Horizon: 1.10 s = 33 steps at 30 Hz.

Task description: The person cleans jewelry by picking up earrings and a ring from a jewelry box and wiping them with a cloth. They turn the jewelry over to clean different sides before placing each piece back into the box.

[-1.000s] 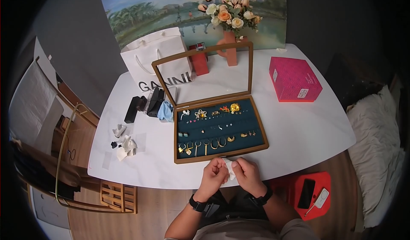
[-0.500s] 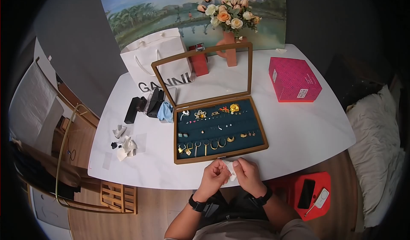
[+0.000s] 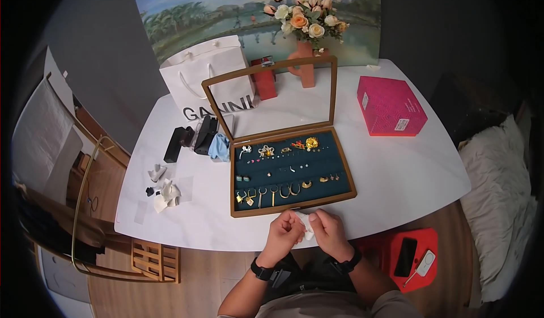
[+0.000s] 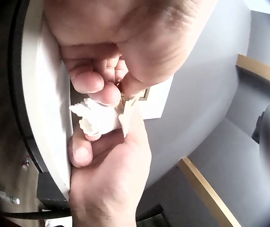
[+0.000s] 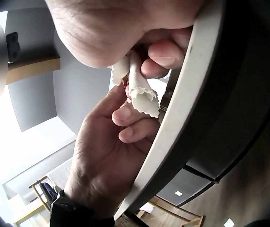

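At the table's front edge, the left hand point(image 3: 283, 236) and right hand point(image 3: 330, 234) meet around a white cloth point(image 3: 307, 227) with jagged edges. In the left wrist view the left hand point(image 4: 125, 42) pinches a tiny gold-coloured piece point(image 4: 122, 98), mostly hidden by fingers and cloth. The right hand point(image 5: 125, 28) grips the folded cloth point(image 5: 143, 92) in the right wrist view. Just beyond the hands lies a wooden jewelry case point(image 3: 351, 195), its glass lid raised, with earrings, rings and brooches in rows on dark green lining.
A white paper bag point(image 3: 207, 74), black boxes point(image 3: 175, 144) and a blue cloth point(image 3: 219, 147) stand left of the case. Crumpled pale cloth point(image 3: 168, 196) lies at the table's left. A pink box point(image 3: 392, 105) sits right; behind is a flower vase point(image 3: 306, 66).
The cloth between the fingers has shifted slightly and shows a changed fold. Both hands stay in nearly the same place.
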Available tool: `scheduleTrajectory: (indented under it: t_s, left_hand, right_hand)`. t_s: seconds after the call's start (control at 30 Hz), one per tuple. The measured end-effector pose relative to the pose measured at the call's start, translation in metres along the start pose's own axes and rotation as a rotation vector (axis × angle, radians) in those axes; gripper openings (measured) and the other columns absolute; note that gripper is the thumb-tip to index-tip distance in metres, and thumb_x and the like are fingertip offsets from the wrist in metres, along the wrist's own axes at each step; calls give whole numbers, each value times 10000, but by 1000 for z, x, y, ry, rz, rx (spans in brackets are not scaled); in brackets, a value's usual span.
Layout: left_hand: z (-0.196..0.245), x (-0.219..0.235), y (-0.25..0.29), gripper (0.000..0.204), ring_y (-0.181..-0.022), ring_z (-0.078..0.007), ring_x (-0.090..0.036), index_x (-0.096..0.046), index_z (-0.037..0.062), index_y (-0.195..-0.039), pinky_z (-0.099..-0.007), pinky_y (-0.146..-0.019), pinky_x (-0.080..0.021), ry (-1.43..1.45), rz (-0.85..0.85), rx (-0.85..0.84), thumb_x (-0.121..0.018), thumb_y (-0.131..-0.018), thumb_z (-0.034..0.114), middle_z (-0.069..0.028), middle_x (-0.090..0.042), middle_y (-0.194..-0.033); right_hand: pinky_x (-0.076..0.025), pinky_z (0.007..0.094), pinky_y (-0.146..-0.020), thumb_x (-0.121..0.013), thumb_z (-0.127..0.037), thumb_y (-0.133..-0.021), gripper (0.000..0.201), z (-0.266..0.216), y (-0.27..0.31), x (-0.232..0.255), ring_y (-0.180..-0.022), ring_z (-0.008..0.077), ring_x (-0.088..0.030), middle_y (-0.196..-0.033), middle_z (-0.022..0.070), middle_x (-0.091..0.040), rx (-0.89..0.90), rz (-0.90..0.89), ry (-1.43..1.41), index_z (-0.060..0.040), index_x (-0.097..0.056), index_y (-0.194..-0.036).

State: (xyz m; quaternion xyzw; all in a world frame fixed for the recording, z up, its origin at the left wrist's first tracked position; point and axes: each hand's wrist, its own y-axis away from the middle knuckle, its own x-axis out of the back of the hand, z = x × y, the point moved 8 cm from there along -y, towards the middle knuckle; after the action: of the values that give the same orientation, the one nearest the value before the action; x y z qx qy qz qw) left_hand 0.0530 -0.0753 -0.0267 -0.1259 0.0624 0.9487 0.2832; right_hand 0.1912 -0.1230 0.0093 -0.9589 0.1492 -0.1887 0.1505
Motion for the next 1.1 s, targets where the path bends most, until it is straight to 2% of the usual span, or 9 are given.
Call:
scheduleTrajectory:
  t_s: [0.3, 0.8, 0.9, 1.1]
  left_hand:
    - [4, -6, 2, 81, -625, -37, -541, -563, 42, -972, -198, -561, -406, -63, -35, -14, -631, -1006, 13, 12, -602, -791]
    - [-2, -2, 1, 86, -617, -48, -529, -539, 50, -982, -208, -549, -399, -43, -8, -20, -603, -1036, 32, 5, -602, -805]
    - [-1, -2, 2, 84, -621, -49, -530, -539, 51, -984, -209, -549, -400, -47, -5, -19, -601, -1038, 34, 6, -597, -807]
    - [-3, -1, 1, 80, -623, -50, -529, -539, 49, -991, -209, -554, -403, -45, -4, -15, -602, -1038, 35, 5, -597, -807]
  right_hand:
    - [-446, 445, -574, -553, -210, -1065, 289, 2, 0, 0, -639, 401, -599, -714, 197, -588, -6, -1, -13, -5, -562, -862]
    - [-443, 456, -568, -581, -207, -1049, 283, -1, 0, 1, -633, 401, -595, -706, 192, -589, 3, 8, 10, -14, -563, -844]
    - [-429, 401, -559, -561, -192, -1063, 292, -1, 1, 0, -589, 321, -566, -690, 169, -574, 32, 10, 27, 9, -542, -852]
    - [-423, 405, -556, -563, -185, -1060, 290, 2, 1, -1, -585, 321, -559, -687, 168, -570, 38, 6, 21, 9, -539, -846]
